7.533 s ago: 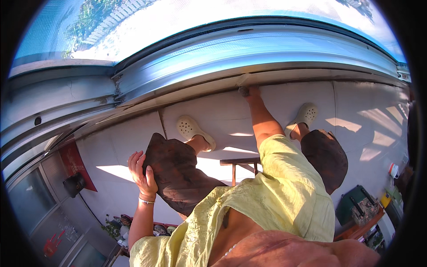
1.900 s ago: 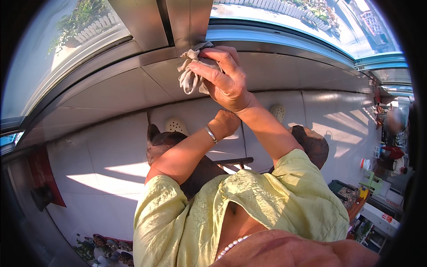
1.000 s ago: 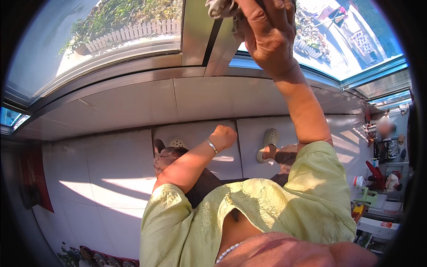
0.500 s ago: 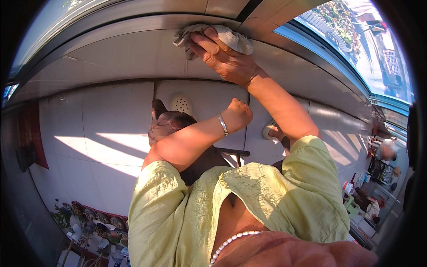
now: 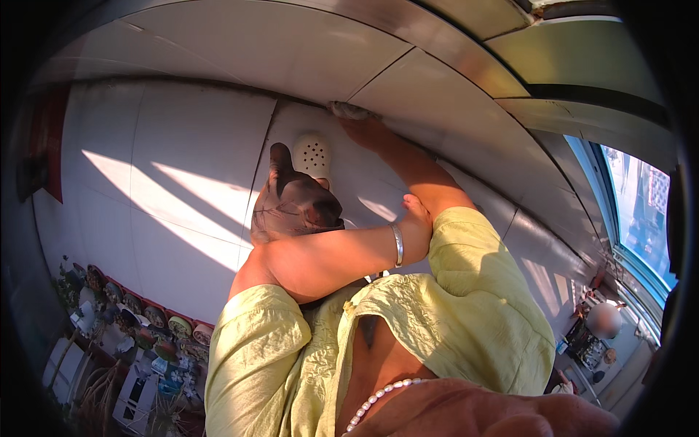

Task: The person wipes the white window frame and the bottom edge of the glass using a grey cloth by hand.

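My right hand (image 5: 364,131) is stretched far forward, in shade, closed on a crumpled grey cloth (image 5: 351,111). It presses the cloth low down, where the pale wall panel (image 5: 429,95) meets the floor (image 5: 182,124). Part of its fingers is lost in the shadow. Across my body lies my left forearm, with a silver bangle (image 5: 397,245) at the wrist. My left hand (image 5: 417,222) is curled in a loose fist beside my right forearm, and nothing shows in it. Below the cloth are my cream clog (image 5: 312,156) and my bent knee in dark, thin trousers (image 5: 291,204).
A blue-framed window (image 5: 633,204) is at the right. Several potted plants (image 5: 156,317) line the lower left, near white boxes (image 5: 135,397). Something red (image 5: 54,146) hangs at the left edge. Another person (image 5: 604,320) is at the far right among furniture.
My right hand has moved the cloth from the ledge under the window down to the wall's foot. My left hand has shifted right and down, close to my right forearm. The view has turned.
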Demonstrator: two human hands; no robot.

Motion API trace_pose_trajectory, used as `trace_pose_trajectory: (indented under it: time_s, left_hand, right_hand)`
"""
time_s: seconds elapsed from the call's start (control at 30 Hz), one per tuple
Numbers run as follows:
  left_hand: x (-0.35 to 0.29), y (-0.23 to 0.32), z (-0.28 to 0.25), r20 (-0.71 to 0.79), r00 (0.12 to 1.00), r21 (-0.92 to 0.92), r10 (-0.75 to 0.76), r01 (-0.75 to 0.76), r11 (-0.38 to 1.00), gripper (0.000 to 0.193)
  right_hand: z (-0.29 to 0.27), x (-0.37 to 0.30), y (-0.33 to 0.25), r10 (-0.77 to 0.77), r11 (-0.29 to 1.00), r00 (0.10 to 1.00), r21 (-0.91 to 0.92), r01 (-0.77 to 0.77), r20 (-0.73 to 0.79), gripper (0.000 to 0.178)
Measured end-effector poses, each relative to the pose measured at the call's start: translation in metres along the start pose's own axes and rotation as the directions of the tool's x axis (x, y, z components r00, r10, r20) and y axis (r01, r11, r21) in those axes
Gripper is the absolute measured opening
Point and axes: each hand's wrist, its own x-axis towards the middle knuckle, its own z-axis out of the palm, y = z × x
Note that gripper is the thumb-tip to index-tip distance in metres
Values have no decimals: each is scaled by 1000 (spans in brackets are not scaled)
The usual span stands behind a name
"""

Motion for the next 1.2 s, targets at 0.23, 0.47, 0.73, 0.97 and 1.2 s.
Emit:
trace_pose_trajectory:
  time_s: [0.23, 0.47, 0.73, 0.97, 1.2]
  left_hand:
    - [-10, -11, -24, 226, 973, -54, -46, 60, 997, 78]
    - [-22, -18, -23, -71, 997, -73, -2, -3, 997, 69]
    - [-6, -13, -12, 12, 997, -24, -78, 78, 997, 57]
    - [0, 0, -2, 101, 994, 58, 39, -45, 997, 59]
    - [-12, -9, 4, -164, 982, 15, -89, 92, 996, 38]
  right_hand:
    - [85, -90, 25, 157, 975, 876, 68, -210, 457, 48]
    - [-119, -82, 32, 175, 976, 849, 24, -215, 498, 46]
    - [-356, -59, 30, 2, 898, 986, -433, -75, -168, 38]
    - [-338, -44, 25, 29, 896, 889, -382, -225, -458, 42]
    - [-207, -108, 33, 97, 956, 917, -291, 22, 387, 42]
